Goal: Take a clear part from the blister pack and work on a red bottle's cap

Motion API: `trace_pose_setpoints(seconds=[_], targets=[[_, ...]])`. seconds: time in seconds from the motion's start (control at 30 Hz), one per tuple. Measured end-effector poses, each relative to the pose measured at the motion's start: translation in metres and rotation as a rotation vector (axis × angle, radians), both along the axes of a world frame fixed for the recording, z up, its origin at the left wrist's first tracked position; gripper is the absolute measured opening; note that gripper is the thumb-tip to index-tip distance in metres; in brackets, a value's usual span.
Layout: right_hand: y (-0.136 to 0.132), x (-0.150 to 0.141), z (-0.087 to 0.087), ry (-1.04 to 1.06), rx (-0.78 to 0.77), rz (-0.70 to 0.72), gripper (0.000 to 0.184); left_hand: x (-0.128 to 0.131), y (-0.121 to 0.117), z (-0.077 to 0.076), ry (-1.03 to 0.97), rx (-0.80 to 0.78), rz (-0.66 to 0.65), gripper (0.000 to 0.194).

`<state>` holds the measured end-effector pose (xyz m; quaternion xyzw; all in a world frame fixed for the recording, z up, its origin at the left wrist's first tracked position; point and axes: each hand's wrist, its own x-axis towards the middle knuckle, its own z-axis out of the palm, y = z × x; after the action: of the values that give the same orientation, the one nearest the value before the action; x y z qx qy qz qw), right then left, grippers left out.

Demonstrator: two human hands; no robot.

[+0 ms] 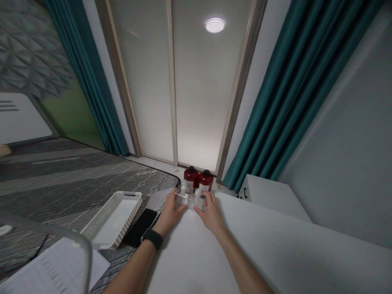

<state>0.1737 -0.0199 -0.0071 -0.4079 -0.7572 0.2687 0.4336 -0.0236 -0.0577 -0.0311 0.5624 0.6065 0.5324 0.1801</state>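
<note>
Both hands are at the far end of the white tabletop, around a clear plastic holder (190,201) with small white-topped clear pieces in it. My left hand (172,210) grips its left side, thumb along the near edge. On the right side, my right hand (210,211) closes on the same holder, its thumb in front and fingers at the far corner. Just behind it stand two dark red bottles with black caps and pale labels, a left bottle (191,174) and a right bottle (206,178). The lower parts of the bottles are hidden by the holder.
Left of the table is a bed with a grey patterned cover (92,171). On it lie a white perforated basket (114,218), a black flat object (142,226) and printed paper (58,269). A grey metal tube (87,261) crosses the lower left. A white cabinet (272,196) stands right.
</note>
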Motion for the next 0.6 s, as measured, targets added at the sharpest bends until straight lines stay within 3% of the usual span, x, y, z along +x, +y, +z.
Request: trace_pose_setpoints(seconds=[0.17, 0.27, 0.43, 0.6], targets=[[-0.003, 0.000, -0.004, 0.008, -0.010, 0.001, 0.069, -0.001, 0.001, -0.004, 0.024, -0.011, -0.006, 0.086], [-0.006, 0.006, -0.003, 0.018, -0.035, -0.025, 0.081, 0.000, -0.001, 0.002, 0.092, 0.016, 0.027, 0.098], [-0.014, 0.028, 0.004, -0.004, -0.034, -0.070, 0.080, 0.005, -0.010, 0.031, 0.307, 0.132, 0.144, 0.095], [-0.022, 0.061, 0.015, -0.010, 0.019, -0.125, 0.077, 0.021, -0.020, 0.068, 0.491, 0.248, 0.136, 0.068]])
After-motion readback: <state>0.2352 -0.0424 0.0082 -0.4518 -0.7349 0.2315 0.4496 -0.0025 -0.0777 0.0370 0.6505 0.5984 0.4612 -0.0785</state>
